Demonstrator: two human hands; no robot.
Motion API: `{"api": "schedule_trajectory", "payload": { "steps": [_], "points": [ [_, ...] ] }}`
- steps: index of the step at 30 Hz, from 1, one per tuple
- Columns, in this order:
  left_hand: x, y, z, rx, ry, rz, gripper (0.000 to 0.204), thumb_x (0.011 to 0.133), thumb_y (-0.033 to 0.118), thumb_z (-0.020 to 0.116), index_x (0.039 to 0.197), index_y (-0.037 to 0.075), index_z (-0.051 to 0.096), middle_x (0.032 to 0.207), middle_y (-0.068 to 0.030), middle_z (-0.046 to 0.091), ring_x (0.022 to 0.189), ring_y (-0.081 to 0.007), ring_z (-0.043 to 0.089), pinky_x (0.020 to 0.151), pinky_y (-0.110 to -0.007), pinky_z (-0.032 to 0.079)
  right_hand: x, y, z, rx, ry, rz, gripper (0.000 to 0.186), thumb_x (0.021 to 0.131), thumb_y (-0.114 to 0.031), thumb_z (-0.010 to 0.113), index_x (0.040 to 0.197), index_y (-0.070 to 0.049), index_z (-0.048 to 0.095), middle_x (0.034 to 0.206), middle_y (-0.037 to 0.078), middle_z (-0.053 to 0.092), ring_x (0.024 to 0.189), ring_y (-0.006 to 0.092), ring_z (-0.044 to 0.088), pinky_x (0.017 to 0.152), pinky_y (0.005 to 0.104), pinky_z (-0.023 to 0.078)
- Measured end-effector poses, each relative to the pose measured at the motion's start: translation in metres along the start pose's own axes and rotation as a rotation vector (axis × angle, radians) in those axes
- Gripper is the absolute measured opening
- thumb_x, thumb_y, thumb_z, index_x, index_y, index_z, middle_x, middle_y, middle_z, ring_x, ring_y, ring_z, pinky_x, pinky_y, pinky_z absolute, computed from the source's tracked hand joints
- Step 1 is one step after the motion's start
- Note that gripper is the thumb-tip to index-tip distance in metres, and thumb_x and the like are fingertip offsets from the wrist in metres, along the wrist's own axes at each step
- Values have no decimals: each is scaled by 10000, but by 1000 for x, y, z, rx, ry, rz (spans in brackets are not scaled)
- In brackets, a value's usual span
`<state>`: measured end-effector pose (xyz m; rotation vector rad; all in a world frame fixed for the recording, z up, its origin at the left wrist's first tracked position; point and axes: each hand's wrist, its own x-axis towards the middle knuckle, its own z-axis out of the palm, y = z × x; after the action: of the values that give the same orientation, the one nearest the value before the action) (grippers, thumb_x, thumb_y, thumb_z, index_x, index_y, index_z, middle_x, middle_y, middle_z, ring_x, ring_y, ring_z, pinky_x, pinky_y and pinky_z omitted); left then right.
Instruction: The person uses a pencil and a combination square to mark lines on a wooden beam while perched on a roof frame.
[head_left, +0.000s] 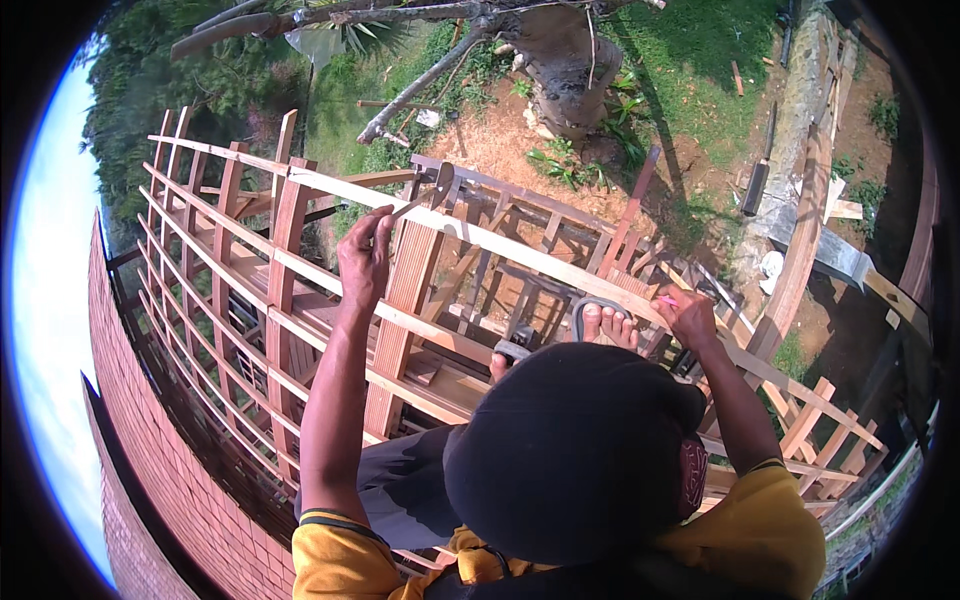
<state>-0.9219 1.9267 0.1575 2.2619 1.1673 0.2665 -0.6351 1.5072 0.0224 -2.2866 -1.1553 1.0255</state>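
Note:
My left hand (pixel 365 255) is closed around the handle of a hammer (pixel 440 185). The hammer's dark head is raised at the far side of a long pale wooden batten (pixel 540 262). That batten slopes down to the right across the upright rafters. Close to its right end, my right hand (pixel 690 315) has its fingers pinched together. A small pink bit shows at those fingertips, too small to name. Two feet in sandals (pixel 605 325) stand on the timber below the batten, partly hidden by a dark cap (pixel 575 450).
Rafters (pixel 405 300) and rows of battens form an open roof frame with gaps. A shingled roof (pixel 180 440) slopes away at the left. Beyond the frame, far below, stand a thick tree trunk (pixel 575 75) and bare soil. Another beam (pixel 800 260) runs along the right.

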Motion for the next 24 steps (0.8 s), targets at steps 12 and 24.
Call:
{"api": "schedule_trajectory", "payload": {
  "steps": [12,24],
  "points": [
    [24,-22,55,14,-128,-89,338,994,241,557,1104,-48,694,941,-236,720,868,-285,723,788,-366,542,1,-2,-8,-75,-82,36,402,876,-485,654,939,-88,654,769,165,687,744,332,681,663,447,519],
    [29,-4,67,164,-217,116,214,963,98,555,1001,-69,682,945,-231,699,801,-346,702,725,-389,549,0,5,-5,-81,-72,58,453,874,-576,628,967,-134,663,660,143,656,650,324,679,589,442,508]
  ]
}}
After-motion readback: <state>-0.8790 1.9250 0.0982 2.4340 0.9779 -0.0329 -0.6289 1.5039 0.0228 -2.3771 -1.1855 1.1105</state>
